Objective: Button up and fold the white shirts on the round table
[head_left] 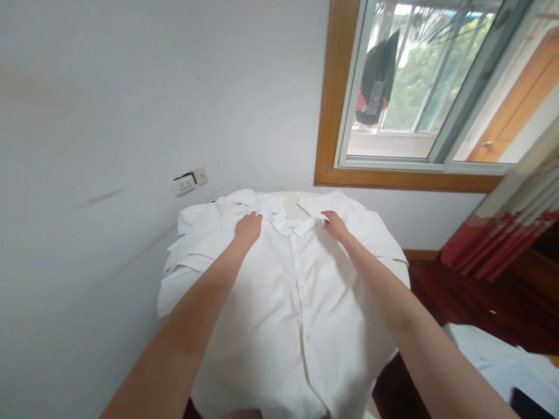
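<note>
A white button-front shirt (271, 314) lies spread out with its collar (290, 227) away from me and its front facing up. My left hand (248, 227) is closed on the shirt's shoulder, left of the collar. On the other side of the collar, my right hand (334, 225) pinches the shirt near the opposite shoulder. The shirt's lower part reaches toward me, where the hem hangs near the bottom of the view. A pale round tabletop (297, 206) shows beyond the collar, under the cloth.
More white folded cloth (192, 262) lies at the left. A wall with a socket (184, 185) stands behind the table, and a wood-framed window (321, 116) is at the right. White fabric (502, 361) lies at lower right, below a red and cream curtain (489, 244).
</note>
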`<state>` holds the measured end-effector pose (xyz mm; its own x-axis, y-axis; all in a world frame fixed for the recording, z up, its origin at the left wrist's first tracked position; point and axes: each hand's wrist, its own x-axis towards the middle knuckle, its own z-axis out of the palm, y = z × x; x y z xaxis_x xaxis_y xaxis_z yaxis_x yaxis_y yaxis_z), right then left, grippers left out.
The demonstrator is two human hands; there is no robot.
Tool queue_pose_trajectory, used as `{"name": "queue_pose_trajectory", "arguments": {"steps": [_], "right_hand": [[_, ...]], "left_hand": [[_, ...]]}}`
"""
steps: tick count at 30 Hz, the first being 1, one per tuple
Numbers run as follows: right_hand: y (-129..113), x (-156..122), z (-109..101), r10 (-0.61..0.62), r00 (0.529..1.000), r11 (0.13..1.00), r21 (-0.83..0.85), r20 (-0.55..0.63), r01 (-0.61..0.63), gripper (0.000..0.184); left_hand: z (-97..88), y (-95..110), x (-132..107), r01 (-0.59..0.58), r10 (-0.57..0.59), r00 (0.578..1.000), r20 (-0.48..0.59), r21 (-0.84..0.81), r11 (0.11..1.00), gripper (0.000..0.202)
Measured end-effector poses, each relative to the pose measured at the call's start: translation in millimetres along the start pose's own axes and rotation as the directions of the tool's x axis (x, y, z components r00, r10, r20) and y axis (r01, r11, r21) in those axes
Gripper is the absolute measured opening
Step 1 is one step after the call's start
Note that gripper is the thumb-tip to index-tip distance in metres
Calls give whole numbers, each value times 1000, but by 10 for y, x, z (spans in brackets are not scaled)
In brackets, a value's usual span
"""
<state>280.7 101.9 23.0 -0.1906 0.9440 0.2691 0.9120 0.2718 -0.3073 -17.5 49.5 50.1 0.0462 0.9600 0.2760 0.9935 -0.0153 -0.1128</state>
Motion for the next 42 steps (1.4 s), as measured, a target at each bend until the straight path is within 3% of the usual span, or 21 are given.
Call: {"name": "queue_pose_trajectory", "arguments": {"steps": [5,12,15,17,19,21,23,26,28,30,33,37,42], "right_hand": [[53,227,130,118,991,992,-42,63,-116,51],[-24,318,275,218,975,971,-108,43,-212,27],[-57,335,208,210,977,973,-86,-31,-212,25],[-67,365,81,181,973,983,-3,-141,-183,20],[-71,421,-100,157,942,984,123,-297,-126,13],[-76,509,-302,145,880,974,222,-453,-46,6],[-89,632,-488,116,803,966,253,-584,45,2],[-121,861,-680,26,721,963,211,-693,168,7],[-135,1019,-734,-39,697,956,175,-716,234,7],[-128,1157,-728,-105,696,943,152,-710,297,6],[-73,1295,-609,-168,737,925,154,-654,347,7],[30,1295,-265,-169,850,933,196,-499,301,12],[77,1027,242,-210,953,949,187,-220,252,40]], "left_hand": [[-13,6,146,14,-14,1000,11,28,1000,25],[-11,61,210,62,-62,998,2,-2,998,28],[-16,27,199,95,-101,994,-41,-123,988,26],[-73,-20,231,141,-177,980,-90,-311,940,25],[-174,-76,310,172,-263,960,-93,-545,821,25],[-296,-134,433,153,-318,944,-89,-735,661,25],[-418,-187,585,85,-361,920,-153,-821,565,23],[-574,-245,825,-23,-431,827,-362,-787,616,17],[-641,-268,974,-67,-427,758,-493,-710,701,14],[-653,-282,1099,-94,-363,732,-577,-614,784,12],[-531,-289,1199,-121,-186,793,-581,-450,885,23],[-161,-238,1129,-146,37,900,-435,-220,965,46],[268,-40,874,-18,1,974,-225,-74,997,71]]}}
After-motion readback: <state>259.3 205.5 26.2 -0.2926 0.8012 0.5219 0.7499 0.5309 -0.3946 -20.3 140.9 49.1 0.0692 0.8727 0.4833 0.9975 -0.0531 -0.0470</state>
